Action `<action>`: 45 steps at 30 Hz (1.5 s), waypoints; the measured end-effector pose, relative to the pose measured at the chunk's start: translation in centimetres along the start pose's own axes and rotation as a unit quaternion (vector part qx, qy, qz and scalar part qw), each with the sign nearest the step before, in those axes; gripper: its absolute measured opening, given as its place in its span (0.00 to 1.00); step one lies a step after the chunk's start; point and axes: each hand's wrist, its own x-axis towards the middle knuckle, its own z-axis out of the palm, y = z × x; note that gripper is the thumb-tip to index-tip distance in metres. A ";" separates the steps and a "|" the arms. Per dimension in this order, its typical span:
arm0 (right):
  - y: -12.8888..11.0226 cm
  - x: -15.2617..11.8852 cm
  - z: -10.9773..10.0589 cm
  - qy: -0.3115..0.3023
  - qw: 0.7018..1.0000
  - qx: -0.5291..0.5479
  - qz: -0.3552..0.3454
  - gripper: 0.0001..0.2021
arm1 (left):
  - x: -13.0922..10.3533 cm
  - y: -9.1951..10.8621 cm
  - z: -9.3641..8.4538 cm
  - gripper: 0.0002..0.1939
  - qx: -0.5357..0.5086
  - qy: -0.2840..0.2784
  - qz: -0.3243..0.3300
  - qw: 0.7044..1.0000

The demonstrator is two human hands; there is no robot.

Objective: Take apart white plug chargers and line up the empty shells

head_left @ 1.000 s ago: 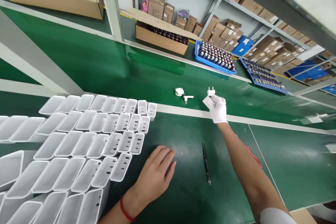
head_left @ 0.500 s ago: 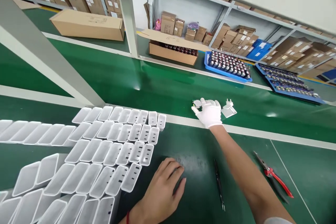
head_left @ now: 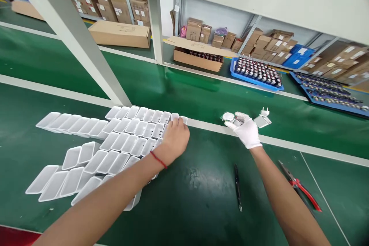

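My bare left hand (head_left: 177, 136), with a red string at the wrist, is at the far right end of the rows of white plastic cases (head_left: 140, 127). Its fingers are closed on the edge of an end case (head_left: 174, 116); the palm side is hidden. My right hand (head_left: 247, 130) wears a white glove. Thumb and fingers are bent around a small circuit board with a round white part (head_left: 228, 117), over the green conveyor belt. Close to its right lie a white plug (head_left: 264, 112) and a flat white cover (head_left: 262, 121).
Black tweezers (head_left: 238, 187) and red-handled pliers (head_left: 301, 190) lie on the green bench. Across the belt are an open carton (head_left: 197, 60), a blue tray (head_left: 255, 78) of small parts and another blue tray (head_left: 331, 96). A slanted metal post (head_left: 75, 42) rises at left.
My left hand has moved from the bare bench forward to the far end of the cases. My right hand's fingers have closed around the circuit board. The view has shifted left.
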 end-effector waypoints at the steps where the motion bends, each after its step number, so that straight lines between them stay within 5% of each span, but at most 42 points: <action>1: 0.2 -1.2 -0.6 -0.008 0.999 0.043 -0.005 0.34 | 0.9 -0.1 0.2 0.15 0.005 0.002 -0.003 1.000; 7: 1.3 -7.9 -4.7 -0.045 0.951 0.304 -0.035 0.33 | 2.4 2.0 1.2 0.15 -0.015 0.014 0.047 0.999; 14: 0.8 -13.1 -7.2 -0.132 0.897 0.421 0.031 0.31 | -4.7 7.6 3.1 0.09 -0.134 -0.054 0.153 0.978; 18: 0.5 -14.7 -6.6 -0.207 0.840 0.498 0.064 0.31 | -8.0 7.3 5.5 0.35 -0.233 -0.061 0.096 0.966; 20: 0.5 -15.4 -6.1 -0.221 0.824 0.514 0.088 0.32 | -8.6 6.6 6.7 0.41 -0.324 -0.051 0.067 0.942; 24: 0.5 -16.6 -5.3 -0.185 0.856 0.472 0.100 0.33 | -8.6 6.2 7.8 0.30 -0.418 -0.041 0.055 0.906; 32: -1.3 -18.7 -4.9 -0.136 0.906 0.399 0.041 0.33 | -7.4 5.8 7.0 0.21 -0.531 0.036 0.053 0.845; 37: -2.7 -19.3 -4.5 -0.142 0.906 0.398 0.006 0.34 | -8.0 5.6 7.6 0.19 -0.661 0.019 0.037 0.749; 40: -3.2 -19.3 -4.6 -0.146 0.923 0.353 -0.047 0.32 | -8.4 5.4 7.7 0.19 -0.649 -0.037 0.040 0.759; 45: -3.8 -18.7 -5.1 -0.135 0.950 0.236 -0.153 0.30 | -8.1 4.5 7.3 0.33 -0.624 -0.049 0.155 0.765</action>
